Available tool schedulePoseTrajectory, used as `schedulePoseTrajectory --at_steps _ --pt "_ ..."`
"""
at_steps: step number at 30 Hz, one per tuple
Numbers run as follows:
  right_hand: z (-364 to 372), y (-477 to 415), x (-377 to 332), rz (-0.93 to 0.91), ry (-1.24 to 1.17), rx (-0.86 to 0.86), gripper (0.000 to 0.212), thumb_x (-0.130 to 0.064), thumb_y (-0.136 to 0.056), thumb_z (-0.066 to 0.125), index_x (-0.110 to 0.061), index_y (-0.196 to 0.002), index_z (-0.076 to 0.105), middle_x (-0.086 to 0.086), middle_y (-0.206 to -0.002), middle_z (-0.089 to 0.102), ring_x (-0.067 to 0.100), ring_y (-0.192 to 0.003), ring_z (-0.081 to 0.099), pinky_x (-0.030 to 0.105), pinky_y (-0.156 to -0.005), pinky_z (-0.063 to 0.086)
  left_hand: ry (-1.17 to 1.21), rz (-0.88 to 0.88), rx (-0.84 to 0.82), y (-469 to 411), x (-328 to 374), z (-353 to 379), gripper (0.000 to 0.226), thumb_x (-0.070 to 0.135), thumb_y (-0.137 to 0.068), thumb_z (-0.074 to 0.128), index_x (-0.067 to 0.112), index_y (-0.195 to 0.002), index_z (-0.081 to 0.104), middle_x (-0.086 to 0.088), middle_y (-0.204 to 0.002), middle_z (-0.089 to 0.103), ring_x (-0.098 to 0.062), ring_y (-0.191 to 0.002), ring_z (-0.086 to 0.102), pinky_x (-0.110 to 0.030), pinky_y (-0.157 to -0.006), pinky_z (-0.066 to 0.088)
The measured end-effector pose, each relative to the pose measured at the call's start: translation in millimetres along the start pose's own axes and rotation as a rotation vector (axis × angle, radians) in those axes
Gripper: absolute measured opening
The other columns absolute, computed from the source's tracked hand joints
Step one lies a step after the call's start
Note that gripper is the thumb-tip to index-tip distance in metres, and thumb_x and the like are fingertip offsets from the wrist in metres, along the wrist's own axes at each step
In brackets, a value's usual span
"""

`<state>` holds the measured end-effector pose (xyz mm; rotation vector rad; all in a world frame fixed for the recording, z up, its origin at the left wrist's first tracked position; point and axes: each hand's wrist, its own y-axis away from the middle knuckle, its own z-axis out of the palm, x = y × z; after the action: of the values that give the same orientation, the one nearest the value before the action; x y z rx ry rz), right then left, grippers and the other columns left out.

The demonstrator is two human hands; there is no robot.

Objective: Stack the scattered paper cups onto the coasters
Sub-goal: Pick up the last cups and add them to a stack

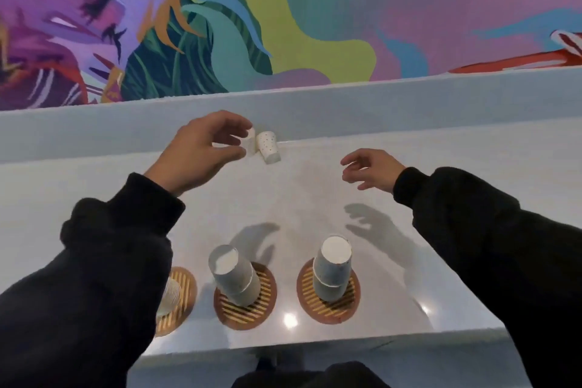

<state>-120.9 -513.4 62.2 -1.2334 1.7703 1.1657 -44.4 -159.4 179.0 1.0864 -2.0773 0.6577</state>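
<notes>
Cup (251, 144) pinched in L hand (204, 151), dotted cup (267, 148) just beside, R hand (370, 170) fingers loose, empty, over table (299, 189)

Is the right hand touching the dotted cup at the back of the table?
Apart. The head view shows bare table between the right hand and the dotted cup.
</notes>
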Motion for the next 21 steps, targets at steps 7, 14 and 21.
schedulePoseTrajectory --at_steps 7,14,21 --pt "43.0 -97.1 -71.1 0.076 0.176 -0.025 0.034 -0.031 -0.090 0.078 -0.015 -0.118 0.066 0.007 -0.117 0.069 0.026 -0.106 0.070 0.043 -0.084 0.061 -0.275 -0.107 0.021 -92.2 -70.9 -28.5 0.039 0.015 -0.086 0.077 0.028 -0.121 0.064 0.002 -0.114 0.067 -0.017 -0.097 0.066 -0.031 -0.084 0.053" --pt "102.7 -175.1 -84.0 0.157 0.466 -0.024 0.053 -0.039 -0.087 0.079 -0.026 -0.134 0.059 0.003 -0.136 0.058 0.025 -0.119 0.058 0.038 -0.100 0.051 -0.537 -0.133 -0.188 -153.6 -148.3 -5.4 0.046 0.015 -0.089 0.070 0.023 -0.133 0.059 -0.005 -0.137 0.058 -0.027 -0.116 0.058 -0.037 -0.099 0.047" --pt "152.4 -225.0 -59.5 0.151 0.724 -0.116 0.084 -0.041 -0.085 0.079 -0.040 -0.156 0.034 0.009 -0.153 0.043 0.034 -0.134 0.050 0.042 -0.106 0.044 -0.559 -0.165 -0.293 -186.6 -203.5 37.6 0.069 0.017 -0.090 0.064 0.026 -0.152 0.038 -0.005 -0.151 0.049 -0.032 -0.130 0.055 -0.039 -0.107 0.046"
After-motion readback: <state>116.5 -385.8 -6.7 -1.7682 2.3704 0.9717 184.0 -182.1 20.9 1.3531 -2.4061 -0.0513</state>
